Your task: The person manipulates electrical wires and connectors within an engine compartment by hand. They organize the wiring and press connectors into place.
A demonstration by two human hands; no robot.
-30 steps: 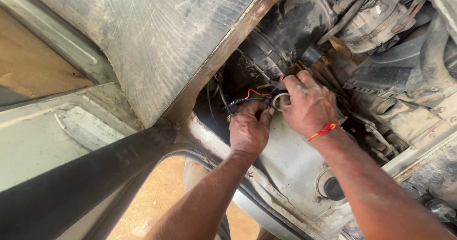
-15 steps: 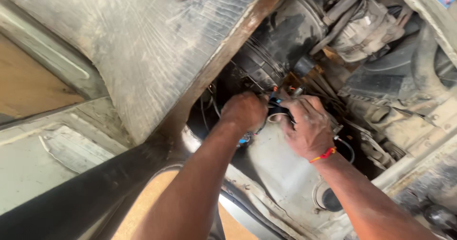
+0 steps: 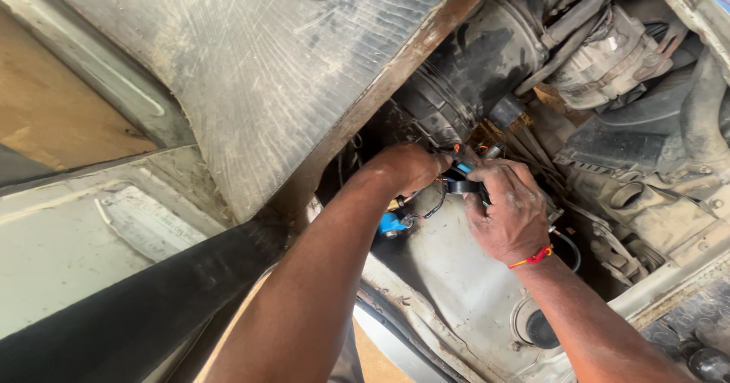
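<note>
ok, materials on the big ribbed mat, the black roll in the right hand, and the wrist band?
Ribbed mat: looks like rubber, matte grey, dusty, fine parallel ribs. Black roll in the right hand: probably plastic insulating tape, slightly glossy; mostly hidden by fingers. Wrist band: seems to be red thread or cord, thin and twisted.

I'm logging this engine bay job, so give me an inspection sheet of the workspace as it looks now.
Surface: dusty grey metal panel under the hands.
Job's things: roll of black tape and thin wires; blue connector hangs below.
Clutter: nothing seen.
Grippers: left hand pinches the wires; right hand, red wrist thread, holds the tape.
Cables: thick black hoses above.
Surroundings: black ribbed cylinder, worn ribbed mat.
</note>
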